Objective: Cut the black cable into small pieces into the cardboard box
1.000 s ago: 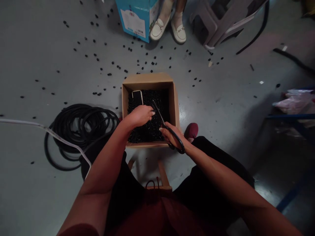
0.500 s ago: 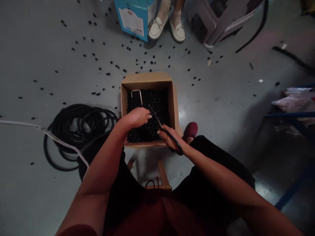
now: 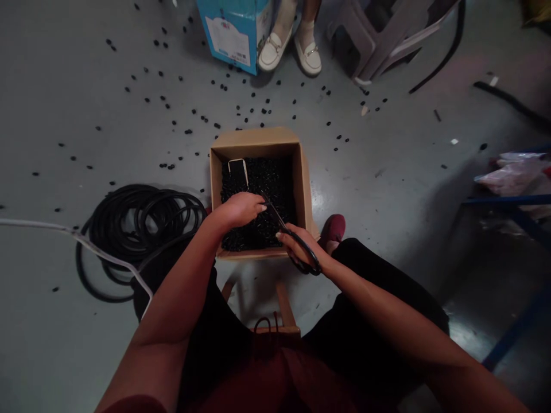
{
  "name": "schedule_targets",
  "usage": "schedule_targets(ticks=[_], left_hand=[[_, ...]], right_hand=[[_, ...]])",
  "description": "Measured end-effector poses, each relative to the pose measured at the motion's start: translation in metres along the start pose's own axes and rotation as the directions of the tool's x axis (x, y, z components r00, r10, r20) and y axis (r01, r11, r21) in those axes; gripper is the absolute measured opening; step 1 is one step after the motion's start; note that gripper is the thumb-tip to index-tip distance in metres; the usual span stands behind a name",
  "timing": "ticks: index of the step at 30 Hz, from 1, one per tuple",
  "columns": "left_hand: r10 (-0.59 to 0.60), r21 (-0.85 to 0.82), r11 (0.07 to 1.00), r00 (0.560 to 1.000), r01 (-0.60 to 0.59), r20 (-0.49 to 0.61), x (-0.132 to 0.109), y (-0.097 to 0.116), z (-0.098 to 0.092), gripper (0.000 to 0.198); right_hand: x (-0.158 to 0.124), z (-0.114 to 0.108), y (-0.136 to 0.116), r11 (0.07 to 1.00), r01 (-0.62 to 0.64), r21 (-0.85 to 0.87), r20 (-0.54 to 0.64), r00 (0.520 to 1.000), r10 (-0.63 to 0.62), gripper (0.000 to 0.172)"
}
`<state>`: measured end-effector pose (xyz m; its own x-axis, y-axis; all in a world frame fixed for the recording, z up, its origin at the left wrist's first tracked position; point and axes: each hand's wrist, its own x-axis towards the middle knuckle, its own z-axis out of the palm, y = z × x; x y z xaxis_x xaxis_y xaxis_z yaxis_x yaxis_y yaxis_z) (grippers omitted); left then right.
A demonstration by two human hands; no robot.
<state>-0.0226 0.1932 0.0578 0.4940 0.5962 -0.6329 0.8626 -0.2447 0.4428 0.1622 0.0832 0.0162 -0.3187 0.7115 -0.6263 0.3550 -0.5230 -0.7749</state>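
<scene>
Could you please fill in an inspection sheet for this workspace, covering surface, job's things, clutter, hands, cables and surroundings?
Surface: grey floor, littered with scattered black pieces.
Job's things: scissors; open cardboard box containing a heap of small black pieces.
Clutter: phone-like object lying on the heap; coil of black tubing on the floor, left of the box.
Hands: right hand holds the scissors; left hand is over the box, near the blade tips; whether its fingers hold anything cannot be told.
Cables: one pale cable at left, running to the left arm.
Surroundings: blue carton, another person's white shoes, grey plastic seat, blue frame.
</scene>
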Motion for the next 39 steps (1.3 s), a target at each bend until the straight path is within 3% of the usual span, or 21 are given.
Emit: schedule_targets(ticks=[3,6,10,13,16,26,39], left_hand=[[-0.027,-0.15,0.989,0.997,0.016,-0.067,-0.004,-0.001,-0.004,0.035],[-0.049,-0.187,0.982,0.985,0.017,-0.168,-0.007,0.0,-0.012,0.036],[-0.074,-0.267,0.964,0.965,0.005,-0.252,-0.011,0.002,-0.02,0.034],[-0.094,-0.308,0.951,0.962,0.012,-0.254,-0.012,0.003,-0.021,0.031],[-0.092,-0.312,0.95,0.962,0.008,-0.256,-0.013,0.004,-0.021,0.029],[-0.055,-0.305,0.952,0.957,-0.036,-0.286,-0.016,0.005,-0.021,0.031],[-0.013,-0.267,0.962,0.972,-0.052,-0.236,-0.012,0.009,-0.018,0.033]], right_hand=[[0.001,-0.007,-0.006,0.997,-0.027,0.073,0.019,0.999,0.025,0.033],[0.002,-0.016,-0.016,0.992,-0.03,0.119,0.005,1.0,0.029,0.036],[0.0,-0.03,-0.032,1.0,-0.011,0.022,-0.061,0.998,0.012,0.04],[-0.001,-0.037,-0.04,0.989,0.014,-0.15,-0.127,0.991,-0.033,0.037],[0.001,-0.038,-0.041,0.977,0.035,-0.211,-0.141,0.988,-0.066,0.033],[0.007,-0.031,-0.03,0.987,0.155,0.03,0.01,0.988,-0.156,0.042],[0.006,-0.031,-0.033,0.987,0.156,-0.044,0.034,0.987,-0.155,0.044]])
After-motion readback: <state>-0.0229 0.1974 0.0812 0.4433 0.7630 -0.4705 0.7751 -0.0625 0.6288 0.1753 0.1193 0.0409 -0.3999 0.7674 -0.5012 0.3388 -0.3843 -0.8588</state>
